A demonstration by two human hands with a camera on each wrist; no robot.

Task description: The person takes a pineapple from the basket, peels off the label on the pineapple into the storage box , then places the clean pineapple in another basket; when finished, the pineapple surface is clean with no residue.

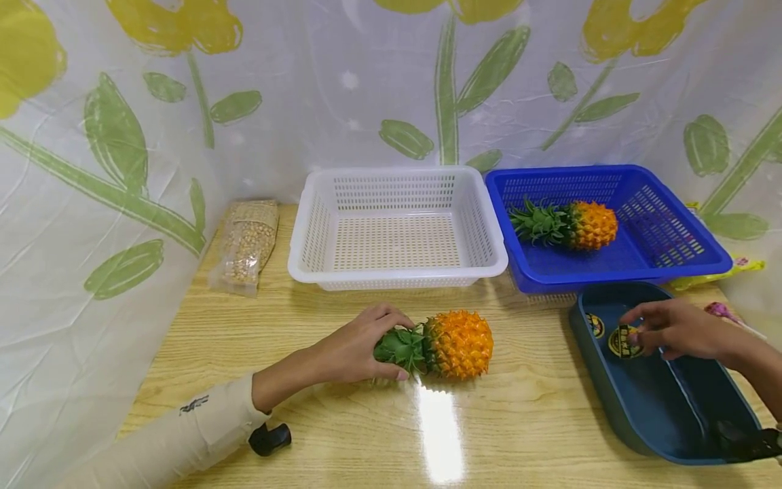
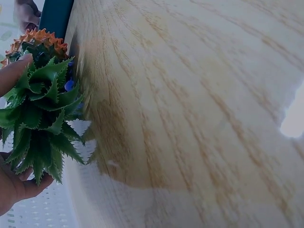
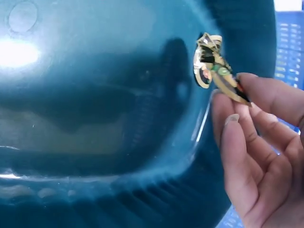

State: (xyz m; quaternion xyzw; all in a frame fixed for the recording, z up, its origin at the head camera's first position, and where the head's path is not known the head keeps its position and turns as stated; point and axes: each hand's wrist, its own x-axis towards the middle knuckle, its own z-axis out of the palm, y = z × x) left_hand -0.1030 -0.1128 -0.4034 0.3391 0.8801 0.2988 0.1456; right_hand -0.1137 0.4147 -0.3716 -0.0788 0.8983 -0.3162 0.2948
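An orange pineapple [image 1: 459, 344] lies on its side on the wooden table [image 1: 342, 421], with its green crown [image 1: 400, 346] pointing left. My left hand [image 1: 391, 345] grips that crown. In the left wrist view the leaves [image 2: 40, 109] fill the left side, with my fingers [image 2: 14, 187] curled under them. My right hand [image 1: 635, 333] pinches a round yellow and black sticker [image 1: 623, 341] over the dark teal tray [image 1: 660, 414]. In the right wrist view the sticker [image 3: 213, 71] sits edge-on between thumb and fingertips [image 3: 251, 90], above the tray's glossy floor [image 3: 95, 118].
A second sticker [image 1: 595, 325] lies in the tray's far corner. An empty white basket [image 1: 397, 275] stands behind the pineapple. To its right, a blue basket [image 1: 672, 268] holds another pineapple [image 1: 586, 224]. A clear bag of pale kernels [image 1: 247, 244] lies at the back left, against the flowered curtain.
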